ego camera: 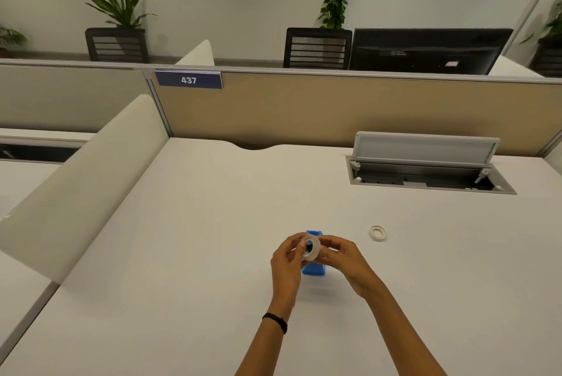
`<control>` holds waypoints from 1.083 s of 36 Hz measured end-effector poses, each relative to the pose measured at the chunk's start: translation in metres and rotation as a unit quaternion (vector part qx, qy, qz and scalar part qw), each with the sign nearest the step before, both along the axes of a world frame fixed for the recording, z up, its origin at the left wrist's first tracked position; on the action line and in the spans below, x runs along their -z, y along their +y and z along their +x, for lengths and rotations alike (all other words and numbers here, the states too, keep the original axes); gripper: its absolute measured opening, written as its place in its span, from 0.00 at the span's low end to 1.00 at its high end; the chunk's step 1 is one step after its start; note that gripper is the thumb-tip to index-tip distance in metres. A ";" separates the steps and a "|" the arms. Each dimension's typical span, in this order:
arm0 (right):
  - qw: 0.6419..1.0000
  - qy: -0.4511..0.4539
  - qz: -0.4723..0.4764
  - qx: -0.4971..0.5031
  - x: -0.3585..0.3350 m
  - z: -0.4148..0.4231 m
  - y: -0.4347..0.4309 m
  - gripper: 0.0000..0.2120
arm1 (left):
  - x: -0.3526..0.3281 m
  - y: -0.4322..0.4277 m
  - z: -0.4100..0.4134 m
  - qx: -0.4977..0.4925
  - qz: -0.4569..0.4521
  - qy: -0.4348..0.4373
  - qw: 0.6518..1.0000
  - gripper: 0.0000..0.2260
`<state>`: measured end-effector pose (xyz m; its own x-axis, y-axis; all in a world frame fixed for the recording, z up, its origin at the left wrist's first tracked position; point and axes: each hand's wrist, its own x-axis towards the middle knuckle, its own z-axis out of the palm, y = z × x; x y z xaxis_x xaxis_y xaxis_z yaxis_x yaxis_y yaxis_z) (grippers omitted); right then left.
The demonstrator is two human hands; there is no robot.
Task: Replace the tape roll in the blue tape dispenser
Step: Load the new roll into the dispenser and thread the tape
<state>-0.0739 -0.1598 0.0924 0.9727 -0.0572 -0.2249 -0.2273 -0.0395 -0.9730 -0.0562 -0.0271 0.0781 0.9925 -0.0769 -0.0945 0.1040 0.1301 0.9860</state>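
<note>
Both hands met over the middle of the desk [213, 223] when I checked the head view. My left hand [287, 263] had its fingers curled, pinching the near side of the tape roll [310, 248], and my right hand [340, 257] pinched the opposite side with thumb and fingertips, so the roll was gripped between the two and raised off the surface. That roll was a translucent, whitish ring with a dark round hole through its centre, tilted so the hole faced partly toward the camera. Directly behind and below it sat the blue tape dispenser [314, 269], smooth moulded plastic, resting on the desk; only its far tip and its near base showed past the fingers, and I could not tell whether its cradle held anything. To the right, well apart from the hands, a second small ring [378, 232] lay flat on the desk, pale and thin-walled. The desk surface was matt off-white laminate. A narrow black band [275, 321] circled my left wrist. At the far right, a grey metal cable hatch [425, 162] stood with its lid propped up.
</note>
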 end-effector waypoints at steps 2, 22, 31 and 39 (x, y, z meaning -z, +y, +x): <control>1.000 -0.001 0.013 0.001 -0.002 -0.001 0.001 0.11 | 0.000 0.001 0.000 0.020 0.008 -0.005 1.000 0.08; 0.992 -0.015 0.080 0.096 -0.008 -0.003 0.013 0.12 | -0.009 0.006 0.004 0.093 0.057 -0.037 0.993 0.14; 0.990 -0.018 0.080 0.112 -0.012 -0.007 0.017 0.08 | -0.008 0.005 0.005 0.126 0.086 -0.041 0.987 0.18; 0.996 0.008 0.012 0.086 -0.012 -0.008 0.008 0.09 | 0.001 0.003 -0.002 0.107 0.063 -0.018 0.992 0.13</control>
